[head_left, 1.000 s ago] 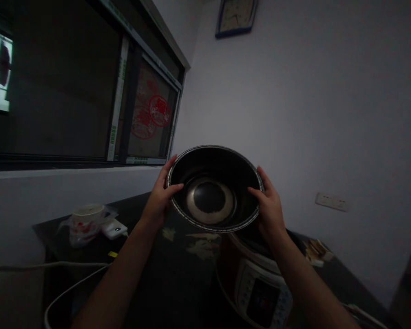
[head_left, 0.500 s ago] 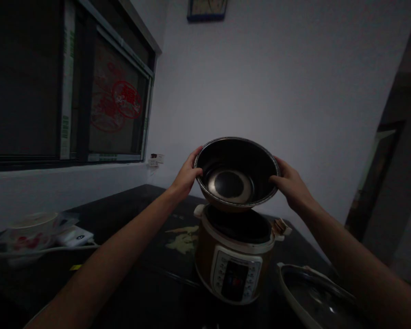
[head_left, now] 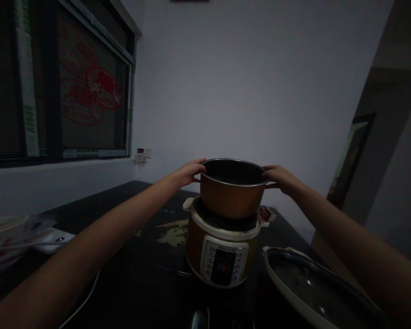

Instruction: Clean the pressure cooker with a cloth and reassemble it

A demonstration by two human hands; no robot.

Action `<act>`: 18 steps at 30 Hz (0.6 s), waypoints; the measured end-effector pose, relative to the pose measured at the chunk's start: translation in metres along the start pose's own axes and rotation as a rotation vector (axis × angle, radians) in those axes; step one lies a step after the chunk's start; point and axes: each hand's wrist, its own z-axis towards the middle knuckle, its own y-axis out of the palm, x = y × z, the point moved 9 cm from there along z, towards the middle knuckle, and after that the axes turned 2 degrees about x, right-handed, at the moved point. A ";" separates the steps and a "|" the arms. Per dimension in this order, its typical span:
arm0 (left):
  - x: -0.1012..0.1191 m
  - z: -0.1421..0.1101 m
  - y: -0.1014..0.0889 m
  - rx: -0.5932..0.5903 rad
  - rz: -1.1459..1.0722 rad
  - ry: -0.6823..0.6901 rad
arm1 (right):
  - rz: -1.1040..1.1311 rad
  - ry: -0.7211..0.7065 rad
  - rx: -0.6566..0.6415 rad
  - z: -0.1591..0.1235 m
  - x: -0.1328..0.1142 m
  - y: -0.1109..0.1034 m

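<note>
Between my hands is a cooker's inner pot (head_left: 231, 196), golden brown outside and dark inside. My left hand (head_left: 192, 171) grips its rim on the left; my right hand (head_left: 279, 177) grips the rim on the right. The pot is nearly upright, and its bottom sits at the mouth of the electric cooker (head_left: 222, 256). Whether it touches the cooker's inside is hidden. The cooker has a white rim, side handles and a front panel with buttons and a dark display. Its lid (head_left: 315, 288) lies with the inner side up, to the right of the cooker.
The black table (head_left: 137, 274) carries a pale printed pattern. At the left are a bowl or tub in clear plastic (head_left: 7, 242), a white device (head_left: 53, 240) and a white cable (head_left: 84, 299). Wall sockets (head_left: 143, 154) are by the window (head_left: 92, 87).
The pot has come down toward the cooker's opening and turned from tilted toward me to nearly level. Both hands keep hold of its rim. The view has shifted to the right.
</note>
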 end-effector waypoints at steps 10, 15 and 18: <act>-0.039 0.019 0.000 -0.005 0.119 -0.042 | -0.135 0.060 -0.085 0.008 0.036 0.015; -0.041 0.025 -0.007 0.017 0.258 -0.008 | -0.267 0.037 -0.110 0.013 0.037 0.015; -0.041 0.025 -0.008 -0.026 0.332 0.009 | -0.327 0.022 -0.111 0.015 0.037 0.017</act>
